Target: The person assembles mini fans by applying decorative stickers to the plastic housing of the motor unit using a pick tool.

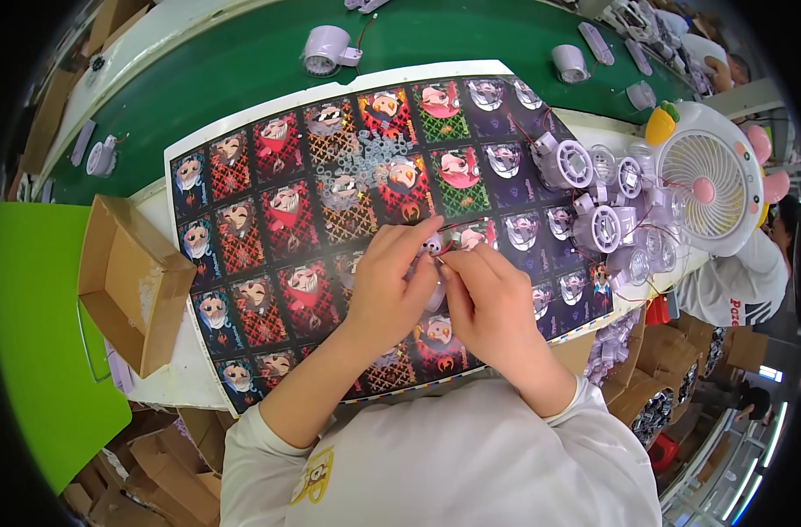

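Note:
Over the printed sheet, my left hand is closed around a small lavender plastic part, mostly covered by the fingers. My right hand meets it from the other side, thumb and fingertips pinched on a thin reddish wire at the part's top. The part looks like the lavender fan housings heaped to the right, which trail red wires. Beyond my hands lies a loose pile of small translucent pale rings.
The sheet with cartoon cards covers the table. A brown cardboard box stands left, beside a bright green panel. Across the back runs a green belt with lavender housings. A white fan stands right, near other people.

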`<state>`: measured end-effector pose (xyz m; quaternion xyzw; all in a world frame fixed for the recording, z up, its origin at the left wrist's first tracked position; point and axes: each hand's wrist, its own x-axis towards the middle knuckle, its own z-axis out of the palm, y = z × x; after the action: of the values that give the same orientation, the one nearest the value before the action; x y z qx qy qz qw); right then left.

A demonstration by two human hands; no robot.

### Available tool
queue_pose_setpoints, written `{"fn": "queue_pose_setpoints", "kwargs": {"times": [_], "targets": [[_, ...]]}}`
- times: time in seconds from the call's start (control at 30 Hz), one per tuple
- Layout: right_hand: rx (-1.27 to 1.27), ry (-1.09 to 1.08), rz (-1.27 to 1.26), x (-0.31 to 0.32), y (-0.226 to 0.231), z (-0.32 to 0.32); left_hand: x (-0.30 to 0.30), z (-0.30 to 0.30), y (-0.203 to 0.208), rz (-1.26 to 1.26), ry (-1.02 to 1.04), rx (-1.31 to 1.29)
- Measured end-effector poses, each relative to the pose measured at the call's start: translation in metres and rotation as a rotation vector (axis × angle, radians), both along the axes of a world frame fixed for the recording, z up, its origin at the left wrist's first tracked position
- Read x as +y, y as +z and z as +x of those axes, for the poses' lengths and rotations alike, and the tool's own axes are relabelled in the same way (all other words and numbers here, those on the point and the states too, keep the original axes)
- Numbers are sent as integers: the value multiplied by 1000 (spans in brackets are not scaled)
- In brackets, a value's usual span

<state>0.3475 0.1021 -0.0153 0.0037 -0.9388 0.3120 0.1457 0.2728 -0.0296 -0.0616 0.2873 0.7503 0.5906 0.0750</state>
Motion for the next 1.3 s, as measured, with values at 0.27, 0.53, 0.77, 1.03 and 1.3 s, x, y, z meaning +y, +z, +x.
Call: {"fn": "queue_pose_setpoints", "kwargs": {"times": [0.27, 0.53, 0.77, 1.03, 1.3], "targets": [[53, -156, -32, -12, -13, 3, 6, 4, -3, -30, 85, 36], [20, 96, -74, 19, -3, -18, 6, 2, -3, -21, 103, 61], [-291, 394, 66, 57, 37, -54, 2, -2, 6, -95, 11, -60], [-323, -79, 132, 103, -7, -34, 16, -82, 77, -332, -20, 644], [-187, -129, 142, 83, -19, -41, 119, -254, 15, -808, 169, 955]]}}
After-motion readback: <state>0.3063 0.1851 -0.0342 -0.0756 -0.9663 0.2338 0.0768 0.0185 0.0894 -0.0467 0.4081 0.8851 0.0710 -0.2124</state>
